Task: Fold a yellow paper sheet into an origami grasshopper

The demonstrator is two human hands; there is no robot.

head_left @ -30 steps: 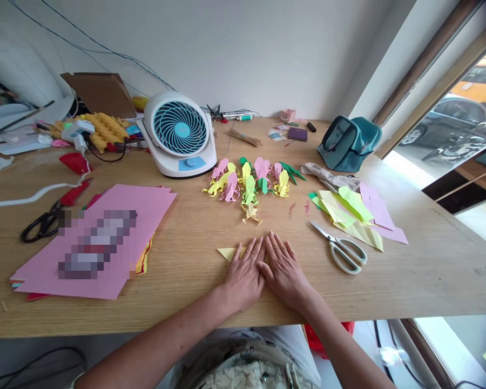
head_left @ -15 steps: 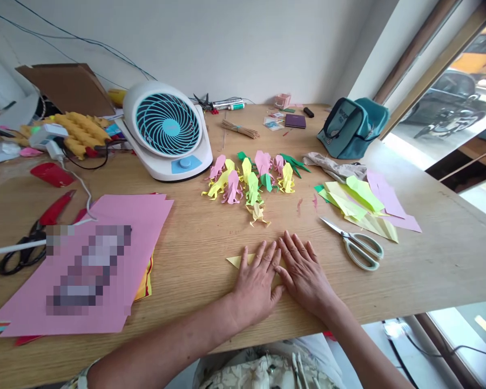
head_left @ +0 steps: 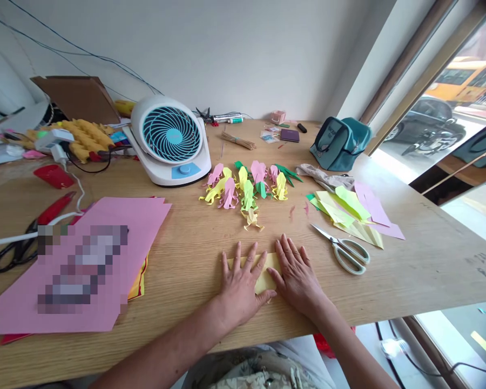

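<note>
A sheet of yellow paper (head_left: 264, 282) lies on the table under both my hands. My left hand (head_left: 243, 282) rests flat on its left part with the fingers spread. On the right edge of the paper lies my right hand (head_left: 298, 273), palm down, fingers stretched out and the thumb pointing left. My hands cover much of the sheet. Just beyond them sits a small pale yellow folded paper frog (head_left: 251, 219). Behind it stands a cluster of folded paper figures (head_left: 248, 194) in pink, yellow and green.
White-handled scissors (head_left: 344, 251) lie to the right, near loose coloured paper (head_left: 344, 208). Pink sheets (head_left: 141, 227) are stacked at the left, beside red-and-black scissors (head_left: 28, 237). A white fan (head_left: 170, 140) and a teal bag (head_left: 340, 143) stand farther back.
My left hand has slid left, away from my right hand, and its fingers have spread. More of the yellow paper shows between the hands. The view has shifted slightly.
</note>
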